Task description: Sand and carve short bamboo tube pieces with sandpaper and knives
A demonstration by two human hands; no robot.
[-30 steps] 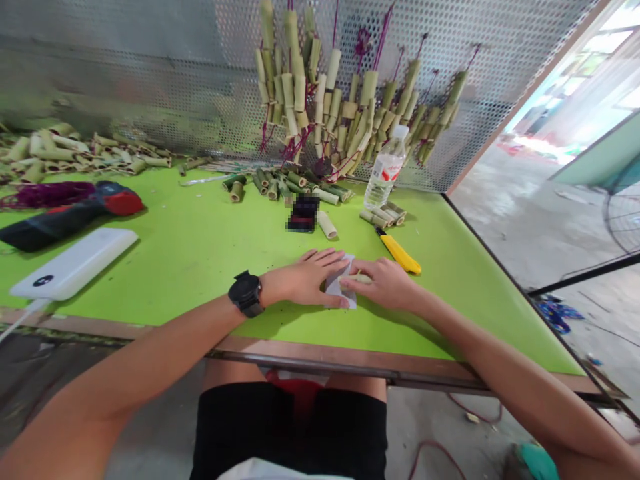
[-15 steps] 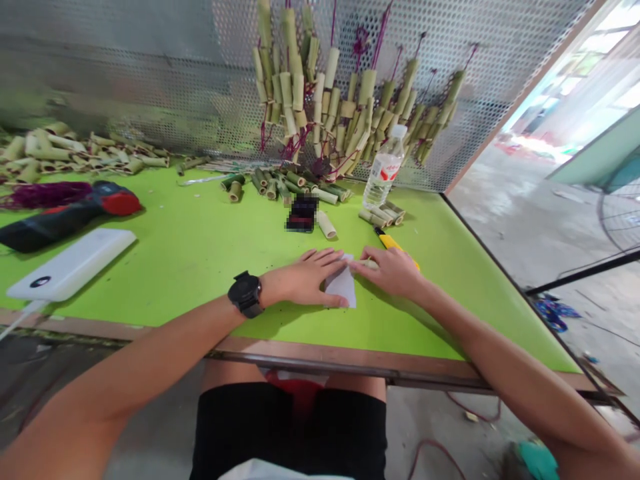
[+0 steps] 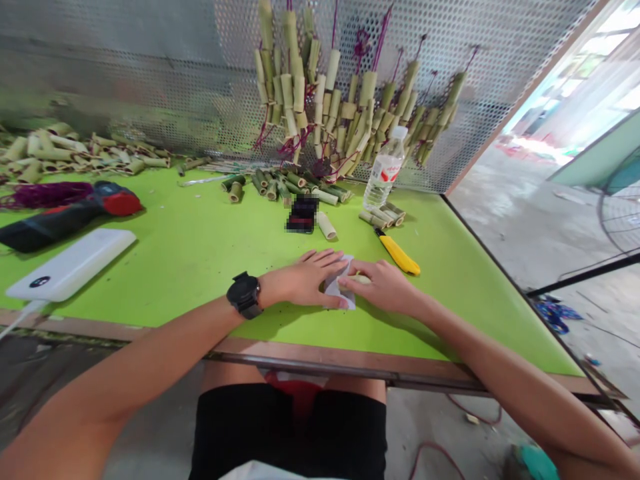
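Observation:
My left hand (image 3: 311, 280) lies flat with its fingers spread, pressing a small pale sheet of paper (image 3: 351, 300) onto the green tabletop (image 3: 190, 267). A black watch sits on that wrist. My right hand (image 3: 389, 287) is closed around a short bamboo tube (image 3: 362, 279), most of which the fingers cover. The tube's near end rests at the right part of the paper, beside my left thumb. Just beyond my right hand lies a yellow utility knife (image 3: 399, 254).
Bamboo pieces (image 3: 380, 215) lie by a water bottle (image 3: 384, 175). One loose tube (image 3: 327, 226) sits near a pixelated dark object (image 3: 301, 215). At left are a black-and-red power tool (image 3: 75, 217), a white power bank (image 3: 70, 263) and a bamboo pile (image 3: 50, 152). Strung bamboo hangs behind.
My right hand has slid toward me and slightly left over the paper with the bamboo tube, uncovering the yellow knife. My left hand stays in place.

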